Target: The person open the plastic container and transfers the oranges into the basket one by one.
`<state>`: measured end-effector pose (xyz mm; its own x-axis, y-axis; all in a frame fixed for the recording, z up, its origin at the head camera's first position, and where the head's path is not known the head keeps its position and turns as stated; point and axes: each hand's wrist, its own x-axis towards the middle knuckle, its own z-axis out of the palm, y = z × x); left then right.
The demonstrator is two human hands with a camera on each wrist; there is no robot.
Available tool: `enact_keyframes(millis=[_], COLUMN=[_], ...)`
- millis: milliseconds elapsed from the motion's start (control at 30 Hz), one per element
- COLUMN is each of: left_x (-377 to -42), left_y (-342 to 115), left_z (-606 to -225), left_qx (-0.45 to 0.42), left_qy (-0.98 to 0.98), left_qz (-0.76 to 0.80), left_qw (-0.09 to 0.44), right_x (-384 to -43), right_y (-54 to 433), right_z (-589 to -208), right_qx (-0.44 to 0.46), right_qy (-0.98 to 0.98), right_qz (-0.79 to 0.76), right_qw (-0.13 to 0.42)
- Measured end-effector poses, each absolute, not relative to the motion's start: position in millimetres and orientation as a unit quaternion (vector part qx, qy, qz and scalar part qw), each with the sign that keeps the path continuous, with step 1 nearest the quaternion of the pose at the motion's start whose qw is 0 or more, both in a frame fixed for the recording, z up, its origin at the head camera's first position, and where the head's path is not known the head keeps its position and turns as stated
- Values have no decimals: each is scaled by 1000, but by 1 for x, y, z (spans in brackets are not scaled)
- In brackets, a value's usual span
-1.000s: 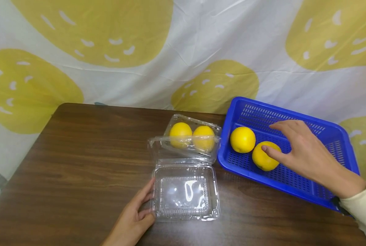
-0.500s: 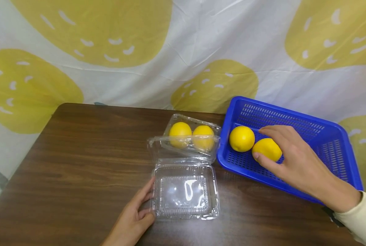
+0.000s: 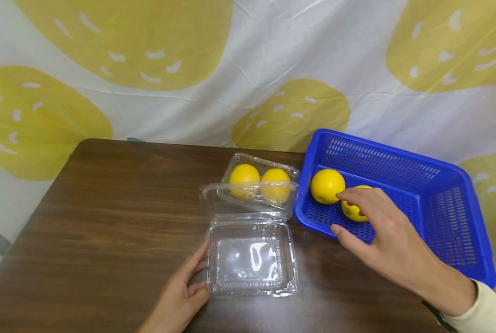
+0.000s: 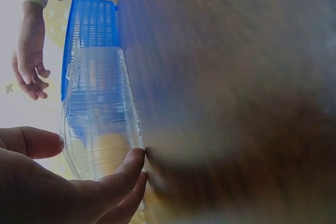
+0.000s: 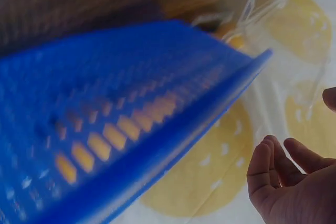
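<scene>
In the head view my left hand [image 3: 179,289] rests at the left side of a clear plastic clamshell box [image 3: 250,266], fingertips and thumb touching its edge. The box lies unfolded, its bare base facing me and its lid raised behind. My right hand [image 3: 387,238] hovers over the front of a blue plastic basket [image 3: 443,169], thumb and fingers spread apart. Just beyond its fingertips sit two round yellow citrus fruits: one fully visible fruit [image 3: 328,186] at the left, and a second fruit [image 3: 352,212] partly hidden by the fingers.
Behind the lid stands another clear box [image 3: 264,162] with two yellow fruits [image 3: 244,175] inside, against the basket's left end. The brown wooden table [image 3: 119,231] ends at a white curtain [image 3: 169,113] with yellow prints.
My right hand has moved down and left across the basket, closed in on the nearer fruit, then spread away from it. That fruit has shifted slightly. The left hand stays put.
</scene>
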<state>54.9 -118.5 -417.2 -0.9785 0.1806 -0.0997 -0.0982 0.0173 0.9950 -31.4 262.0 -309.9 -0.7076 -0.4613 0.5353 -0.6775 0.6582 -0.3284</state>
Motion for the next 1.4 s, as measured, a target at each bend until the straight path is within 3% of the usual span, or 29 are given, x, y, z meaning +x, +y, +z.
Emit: enact_keyframes(millis=[433, 767, 1100, 1400], left_x=[55, 55, 55, 55], left_y=[-119, -119, -119, -119], left_z=[-417, -416, -413, -413], left_qx=[26, 22, 18, 14], left_qy=[705, 705, 702, 703], left_qz=[701, 701, 702, 701], left_qw=[106, 107, 118, 117], right_x=[-2, 3, 18, 27], right_y=[247, 244, 236, 224], right_z=[-324, -335, -361, -385], right_qx=[320, 343, 325, 284], right_qy=[-888, -873, -890, -883], right_qz=[290, 304, 311, 369], right_qw=[158, 164, 80, -52])
